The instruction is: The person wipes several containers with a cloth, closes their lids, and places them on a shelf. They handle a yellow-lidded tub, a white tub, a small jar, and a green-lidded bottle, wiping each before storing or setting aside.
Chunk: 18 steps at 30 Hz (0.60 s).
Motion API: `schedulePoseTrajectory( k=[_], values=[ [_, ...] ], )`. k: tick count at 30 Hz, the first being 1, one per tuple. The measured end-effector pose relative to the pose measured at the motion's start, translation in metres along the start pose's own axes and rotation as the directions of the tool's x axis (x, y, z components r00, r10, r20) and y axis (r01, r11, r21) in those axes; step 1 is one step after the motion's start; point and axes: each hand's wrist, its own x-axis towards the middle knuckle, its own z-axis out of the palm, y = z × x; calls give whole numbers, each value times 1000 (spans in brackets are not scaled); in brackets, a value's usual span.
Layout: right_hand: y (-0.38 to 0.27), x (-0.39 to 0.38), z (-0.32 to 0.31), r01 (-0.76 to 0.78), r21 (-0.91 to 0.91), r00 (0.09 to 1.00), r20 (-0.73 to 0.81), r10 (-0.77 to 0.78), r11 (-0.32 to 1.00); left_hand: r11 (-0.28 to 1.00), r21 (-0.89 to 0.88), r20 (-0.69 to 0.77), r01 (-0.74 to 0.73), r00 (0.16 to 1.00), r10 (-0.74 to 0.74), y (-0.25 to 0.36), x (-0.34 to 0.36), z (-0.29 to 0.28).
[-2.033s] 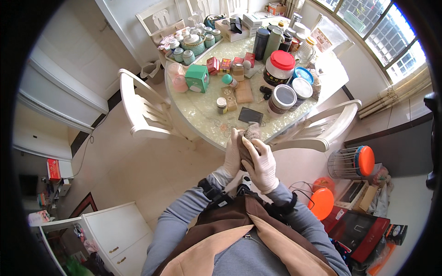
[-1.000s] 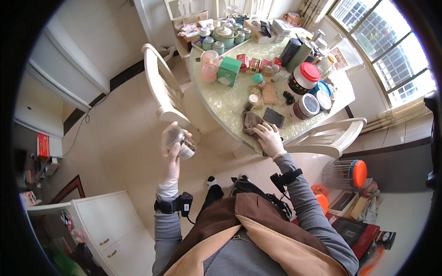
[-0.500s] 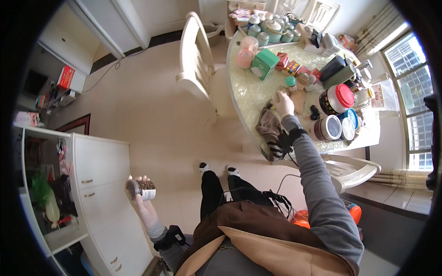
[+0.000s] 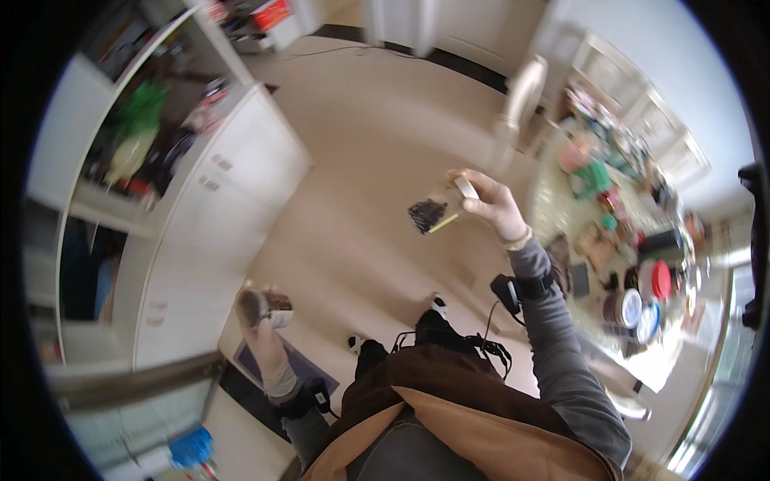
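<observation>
My left hand (image 4: 263, 343) is wrapped round a small clear jar (image 4: 277, 309) with brown bits inside, a pale label and a greyish end; motion blurs it a little. Held out over the floor, my right hand (image 4: 499, 210) grips a second clear jar (image 4: 429, 215) by its white lid (image 4: 466, 187). Dark, strip-like pieces fill that jar's lower part, and a yellowish strip runs along its side. The jar is tilted, lid toward my palm. Both hands are covered in pale gloves.
On the right stands a round table (image 4: 548, 186) crowded with a green box (image 4: 591, 179), a red-lidded tub (image 4: 659, 279), jars and bottles. A pale chair (image 4: 523, 96) is beside it. A white cabinet (image 4: 216, 216) with open shelves lies to the left.
My right hand has left the table and swung over the floor, now holding a white-lidded jar. The view has turned toward the cabinet; my left hand still holds its jar.
</observation>
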Motion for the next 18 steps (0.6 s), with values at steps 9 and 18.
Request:
schedulePoseTrajectory(
  k=[9,18],
  values=[
    [43,56,278,110,-120,962,263,-75,987,966,257,-353,23,933,72,73,-76,-241],
    [47,95,504,355,-332,813,570,-114,874,958,273,-737,87,659,150,147,-111,-416]
  ],
)
